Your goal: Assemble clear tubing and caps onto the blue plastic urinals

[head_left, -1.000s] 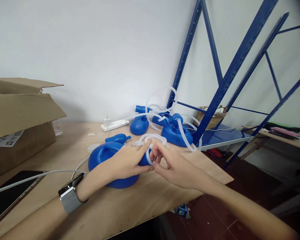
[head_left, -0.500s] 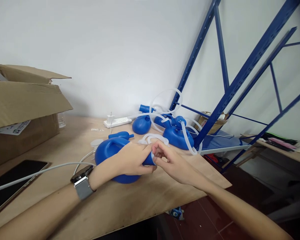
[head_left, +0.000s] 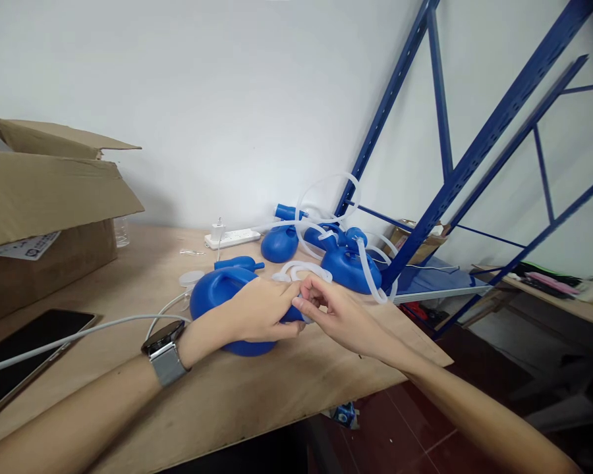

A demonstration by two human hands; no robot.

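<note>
A blue plastic bottle with a moulded handle point(head_left: 210, 293) lies tilted on the table, its neck pointing right. Wrapped round that neck is my left hand point(head_left: 264, 309), which hides much of it. At the bottle's mouth, the fingertips of my right hand point(head_left: 329, 309) are pinched together against a pale rim point(head_left: 307, 318). Whatever small part they grip is hidden by the fingers. Just behind the held bottle lie a loose blue spout-shaped piece point(head_left: 238, 264) and a coil of clear white tubing point(head_left: 301, 270).
More blue bottles point(head_left: 350, 268) with tubes stand at the back by a blue metal rack point(head_left: 393, 99). A white power strip point(head_left: 232, 238) lies near the wall. On the left are an open cardboard box point(head_left: 49, 191), a phone point(head_left: 24, 349) and a white cable point(head_left: 103, 325). The table's edge runs along the front right.
My right thumb has shifted left across the bottle's mouth, and the pale rim shows lower down. My left hand keeps its hold on the neck. The view has moved slightly.
</note>
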